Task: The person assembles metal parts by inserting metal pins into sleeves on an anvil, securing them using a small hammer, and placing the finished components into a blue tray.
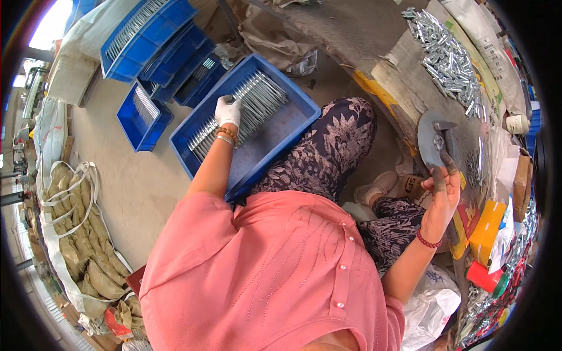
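A blue plastic crate point(301, 120) rests tilted across my lap, with metal rods point(260, 96) laid side by side in rows. My left hand point(228, 111), in a white glove, is closed over the rods near the crate's far left side. Its fingertips are hidden, so what it grips does not show. On the right, my bare right hand point(443, 190) has dark-stained fingertips, held apart, with nothing visible between them. They are at the near edge of a round grey dish point(429, 140) on the bench. Small shiny pieces point(439, 140) and a metal block point(446, 125) are at the dish.
A heap of loose metal sleeves point(445, 58) lies on the bench at the far right. Several blue crates point(155, 64) are stacked at the far left, and a smaller one point(140, 137) stands beside them. An orange box point(487, 231) and a red cup point(483, 276) sit at right.
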`<state>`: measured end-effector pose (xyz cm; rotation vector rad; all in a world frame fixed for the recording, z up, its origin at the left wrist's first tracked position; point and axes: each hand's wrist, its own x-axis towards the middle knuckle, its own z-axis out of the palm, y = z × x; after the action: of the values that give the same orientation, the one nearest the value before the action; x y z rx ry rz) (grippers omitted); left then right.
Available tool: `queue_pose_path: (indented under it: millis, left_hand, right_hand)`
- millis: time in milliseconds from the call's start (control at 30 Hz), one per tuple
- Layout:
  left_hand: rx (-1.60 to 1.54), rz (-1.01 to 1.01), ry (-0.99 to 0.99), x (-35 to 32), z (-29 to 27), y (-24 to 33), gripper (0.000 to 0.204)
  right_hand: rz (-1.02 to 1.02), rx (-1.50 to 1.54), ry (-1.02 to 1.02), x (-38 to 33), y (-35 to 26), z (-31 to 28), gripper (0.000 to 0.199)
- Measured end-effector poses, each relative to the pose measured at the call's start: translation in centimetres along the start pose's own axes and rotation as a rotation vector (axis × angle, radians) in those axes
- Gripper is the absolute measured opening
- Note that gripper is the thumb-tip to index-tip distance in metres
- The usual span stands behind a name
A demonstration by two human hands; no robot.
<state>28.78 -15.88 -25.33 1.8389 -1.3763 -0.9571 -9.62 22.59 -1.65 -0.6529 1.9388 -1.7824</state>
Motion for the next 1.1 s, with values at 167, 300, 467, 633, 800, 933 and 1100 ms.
queue_pose_path:
  millis: [167, 300, 467, 633, 800, 933, 1100]
  left_hand:
    - [0.223, 0.18, 0.118, -1.1, 1.8, 2.7, 0.045]
    - [0.049, 0.57, 0.188, -2.4, 0.1, 8.3, 0.027]
    - [-0.225, 0.885, -0.176, -10.0, 2.6, 26.1, 0.023]
    - [-0.006, 1.226, -0.651, -16.1, 10.8, 37.7, 0.033]
    - [0.305, 1.315, -0.623, -17.1, 19.0, 40.1, 0.037]
    - [0.294, 1.323, -0.582, -16.9, 20.4, 40.2, 0.027]
    - [0.013, 1.182, -0.765, -16.2, 18.3, 39.1, 0.02]
  right_hand:
    - [-0.029, -0.037, 0.054, -1.5, -1.0, 0.1, 0.029]
    - [0.037, -0.018, 0.002, -1.1, -0.4, 0.6, 0.034]
    - [0.024, 0.05, 0.021, -1.6, -0.8, 1.6, 0.03]
    - [0.056, 0.095, -0.012, -1.7, -1.2, 1.0, 0.029]
    - [-0.027, 0.027, -0.017, -2.4, -1.5, 0.8, 0.026]
    - [-0.061, -0.046, 0.027, -2.6, -2.9, -1.6, 0.028]
    - [-0.077, -0.442, 0.268, 1.5, -4.4, -7.4, 0.026]
